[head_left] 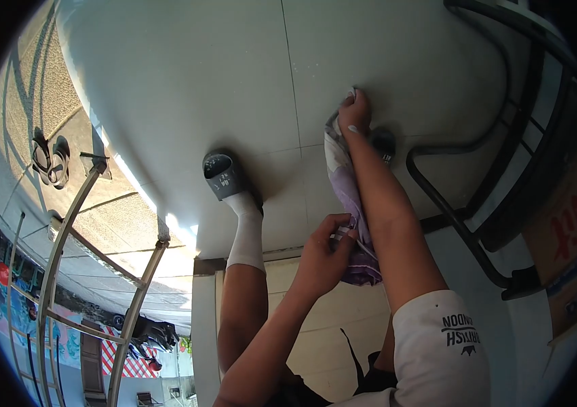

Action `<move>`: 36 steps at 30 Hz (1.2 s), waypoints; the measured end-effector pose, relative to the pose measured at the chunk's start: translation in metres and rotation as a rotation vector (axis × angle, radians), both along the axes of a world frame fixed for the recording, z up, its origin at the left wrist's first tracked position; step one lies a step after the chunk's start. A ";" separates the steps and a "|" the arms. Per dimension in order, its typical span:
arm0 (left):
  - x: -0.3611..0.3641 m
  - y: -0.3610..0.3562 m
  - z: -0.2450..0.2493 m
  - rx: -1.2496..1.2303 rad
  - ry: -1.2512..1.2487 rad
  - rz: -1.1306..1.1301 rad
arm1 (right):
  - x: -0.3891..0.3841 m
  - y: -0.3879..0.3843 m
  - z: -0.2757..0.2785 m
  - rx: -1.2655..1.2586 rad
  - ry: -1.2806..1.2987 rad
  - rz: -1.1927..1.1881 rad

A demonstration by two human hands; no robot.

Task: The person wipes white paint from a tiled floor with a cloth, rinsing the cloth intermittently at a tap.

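Observation:
A long piece of purple and white cloth (pixel 347 183) stretches between my hands, gathered into a narrow strip. My right hand (pixel 356 114) is closed in a fist around its far, whitish end, out over the floor. Nearer to my body, my left hand (pixel 329 256) pinches the purple part between thumb and fingers. A checked patch shows at those fingertips, and the loose lower end of the cloth hangs just beneath them. My right forearm runs close along the cloth's right side.
My left foot, in a white sock and dark slipper (pixel 224 178), rests on the tiled floor (pixel 186 74). Another slipper (pixel 385 144) is partly behind my right forearm. Black metal tubing (pixel 437 193) stands at right, beside a printed carton (pixel 566 251). Metal rails (pixel 64 237) and sandals (pixel 51 161) are left.

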State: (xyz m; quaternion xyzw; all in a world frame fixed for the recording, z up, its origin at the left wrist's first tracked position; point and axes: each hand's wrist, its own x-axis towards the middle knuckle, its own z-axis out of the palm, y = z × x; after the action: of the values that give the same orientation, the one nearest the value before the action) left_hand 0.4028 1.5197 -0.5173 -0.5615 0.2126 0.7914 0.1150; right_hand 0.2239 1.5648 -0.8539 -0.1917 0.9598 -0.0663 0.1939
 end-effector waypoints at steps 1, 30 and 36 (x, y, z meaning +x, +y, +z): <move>0.000 -0.002 0.000 0.029 -0.002 -0.019 | 0.001 -0.002 0.002 0.041 -0.035 0.138; -0.013 0.006 -0.007 0.115 0.058 0.043 | -0.032 -0.007 0.018 0.151 -0.109 0.217; -0.008 0.004 -0.012 0.018 0.092 -0.071 | -0.002 0.007 0.019 0.189 -0.177 0.196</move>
State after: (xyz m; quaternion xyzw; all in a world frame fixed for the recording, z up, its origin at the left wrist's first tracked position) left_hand 0.3951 1.5237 -0.5288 -0.5157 0.2303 0.8136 0.1383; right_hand 0.2220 1.5721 -0.8354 -0.2587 0.9177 0.0269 0.3003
